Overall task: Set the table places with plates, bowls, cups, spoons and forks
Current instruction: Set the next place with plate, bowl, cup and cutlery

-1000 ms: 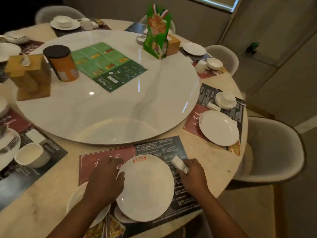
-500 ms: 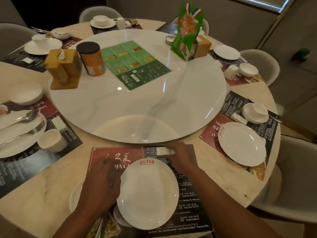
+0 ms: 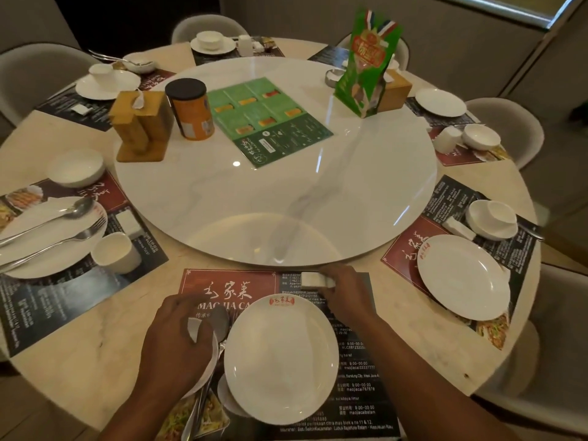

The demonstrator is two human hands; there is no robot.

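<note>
While the right hand (image 3: 345,289) pinches a small white packet (image 3: 316,279) at the far edge of the placemat (image 3: 222,283), the left hand (image 3: 176,342) is closed over a spoon (image 3: 219,318) and what seems to be a small bowl or cup under the palm; the view there is poor, so I cannot tell exactly which one it is. The spoon lies just beside the left rim of the big white plate (image 3: 281,358), and some metal handles, maybe of a fork, come out below the hand toward the near edge of the table (image 3: 95,338).

The plate stands near the middle of the placemat, with a smaller white dish partly hidden under its near left side.

To do this step well, I think the packet should go down flat above the plate, parallel to the mat's edge, as the one at the finished place (image 3: 51,237) on the left lies apart from its plate. The right fingers should release only when it rests fully on the mat. The left hand should lift its things straight up, not drag them, because the spoon can slide and knock the plate rim. Then the cup and bowl want clear space beside the plate, and the spoon and fork should lie across the plate like at the neighbour place.
</note>
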